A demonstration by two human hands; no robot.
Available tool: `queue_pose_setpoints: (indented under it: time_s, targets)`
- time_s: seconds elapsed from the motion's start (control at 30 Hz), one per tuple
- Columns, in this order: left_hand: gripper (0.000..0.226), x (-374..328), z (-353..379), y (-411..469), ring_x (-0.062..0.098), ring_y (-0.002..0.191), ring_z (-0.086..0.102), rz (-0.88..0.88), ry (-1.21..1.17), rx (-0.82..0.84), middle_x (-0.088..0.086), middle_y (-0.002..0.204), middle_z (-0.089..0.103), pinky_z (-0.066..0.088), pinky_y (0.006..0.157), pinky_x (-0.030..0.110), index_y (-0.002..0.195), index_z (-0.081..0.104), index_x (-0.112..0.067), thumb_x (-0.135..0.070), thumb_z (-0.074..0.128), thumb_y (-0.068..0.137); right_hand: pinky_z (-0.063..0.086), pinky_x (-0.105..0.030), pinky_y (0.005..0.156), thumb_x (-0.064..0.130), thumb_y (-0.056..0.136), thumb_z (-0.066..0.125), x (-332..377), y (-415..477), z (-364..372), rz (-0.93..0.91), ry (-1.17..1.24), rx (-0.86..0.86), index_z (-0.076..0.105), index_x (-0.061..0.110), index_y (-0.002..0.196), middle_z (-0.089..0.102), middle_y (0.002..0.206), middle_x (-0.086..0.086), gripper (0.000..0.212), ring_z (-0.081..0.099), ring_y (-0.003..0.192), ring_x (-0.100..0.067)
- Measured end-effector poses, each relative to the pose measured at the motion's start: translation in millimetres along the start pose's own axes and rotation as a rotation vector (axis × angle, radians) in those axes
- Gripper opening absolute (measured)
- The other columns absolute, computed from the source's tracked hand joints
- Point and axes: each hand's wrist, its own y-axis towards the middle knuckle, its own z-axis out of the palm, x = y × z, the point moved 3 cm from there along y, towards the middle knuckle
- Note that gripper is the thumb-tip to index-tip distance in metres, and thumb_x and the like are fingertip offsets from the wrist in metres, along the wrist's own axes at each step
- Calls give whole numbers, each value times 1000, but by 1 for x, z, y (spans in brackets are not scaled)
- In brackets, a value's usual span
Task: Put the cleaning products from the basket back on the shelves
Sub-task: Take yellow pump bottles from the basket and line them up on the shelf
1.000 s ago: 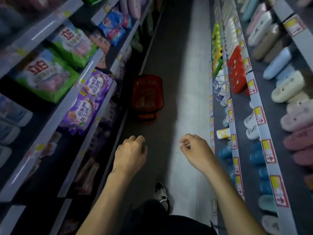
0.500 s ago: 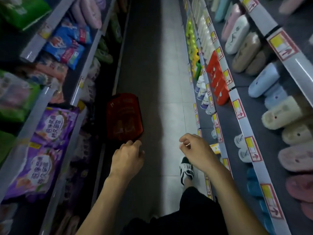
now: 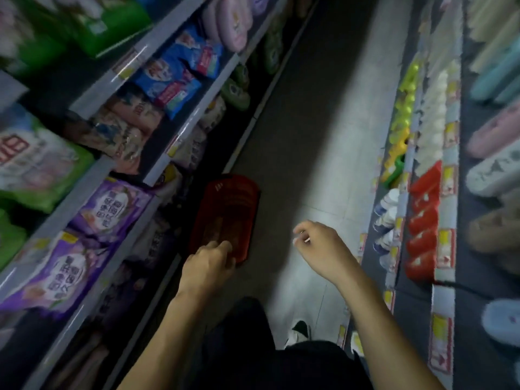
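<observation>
The red plastic mesh basket [image 3: 225, 218] is seen on the aisle floor [image 3: 309, 164] beside the left shelving [image 3: 180, 133]. Both hands, left hand [image 3: 209, 263] and right hand [image 3: 320, 249], are loosely curled, holding nothing. In the dimness and blur, the rim could be misjudged.

Both forearms are bare from the wrist to the lower frame edge, with no sleeve, watch or bracelet showing on them. The left hand [image 3: 209, 261] and the right hand [image 3: 320, 246] wear no gloves; a small pale glint sits by the right hand's fingers [image 3: 299, 229], too blurred to identify. Below the hands, dark, near-black trousers [image 3: 253, 361] cover the legs. Just right of the trousers, a shoe [image 3: 299, 330] shows, white with a dark patch on top.
</observation>
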Motion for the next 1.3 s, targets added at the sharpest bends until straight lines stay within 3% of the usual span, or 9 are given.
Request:
queue_pose_setpoints:
  time_s: [0.17, 0.43, 0.57, 0.83, 1.03, 1.1, 1.17, 1.23, 1.3]
  targets:
    - [25, 21, -5, 42, 23, 95, 63, -168, -87, -61, -2, 104, 58, 49, 72, 36, 116, 57, -25, -39, 47, 97, 54, -38, 89, 32, 96, 55, 31, 83, -1, -129, -101, 174, 62, 24, 116, 63, 108, 3, 22, 63, 97, -16]
    - [26, 56, -15, 130, 23, 100, 63, -355, -227, -123, -1, 107, 58, 51, 79, 37, 117, 57, -24, -37, 45, 98, 52, -29, 85, 30, 98, 55, 86, 199, -8, -284, -312, 344, 61, 24, 120, 59, 112, 5, 23, 62, 97, -13]
    - [31, 73, -20, 162, 25, 106, 62, -434, -254, -123, 2, 113, 60, 49, 82, 38, 124, 55, -23, -38, 46, 98, 54, -33, 85, 30, 98, 55, 107, 251, -5, -339, -416, 403, 60, 25, 121, 58, 113, 5, 24, 62, 97, -14]
    - [31, 98, 31, 164, 31, 106, 60, -760, -432, 10, 7, 113, 59, 48, 82, 41, 122, 54, -17, -35, 45, 98, 57, -38, 85, 28, 98, 57, 146, 329, 59, -503, -643, 757, 61, 23, 120, 57, 115, 4, 23, 62, 97, -14]
    - [30, 89, 100, 178, 32, 107, 59, -1063, -739, 102, 8, 115, 58, 47, 77, 39, 123, 54, -19, -32, 48, 97, 52, -30, 78, 28, 98, 56, 158, 396, 136, -677, -850, 998, 59, 24, 122, 56, 113, 3, 24, 58, 91, -11]
    - [25, 89, 132, 195, 32, 105, 60, -1134, -894, 112, 8, 115, 61, 51, 77, 38, 116, 58, -21, -31, 49, 95, 53, -34, 82, 27, 99, 55, 151, 421, 168, -710, -944, 1077, 58, 23, 126, 57, 118, 1, 27, 60, 98, -15]
    - [14, 94, 173, 216, 33, 95, 62, -1213, -1030, 103, 10, 104, 65, 51, 75, 37, 92, 59, -21, -31, 50, 93, 53, -36, 89, 26, 100, 54, 136, 448, 205, -706, -1041, 1143, 55, 20, 130, 59, 119, -2, 30, 61, 105, -20]
    - [30, 100, 222, 236, 32, 79, 61, -1305, -1167, 132, 13, 86, 64, 48, 67, 35, 68, 49, -19, -35, 47, 93, 51, -40, 92, 25, 100, 52, 115, 475, 245, -630, -1099, 1194, 51, 21, 129, 59, 115, -3, 29, 60, 105, -24]
    - [37, 116, 260, 255, 22, 61, 53, -1383, -1300, 46, 9, 69, 55, 42, 59, 34, 58, 40, -17, -38, 42, 89, 51, -42, 92, 22, 99, 52, 92, 502, 289, -598, -1102, 1193, 51, 19, 126, 57, 112, -3, 27, 58, 102, -24]
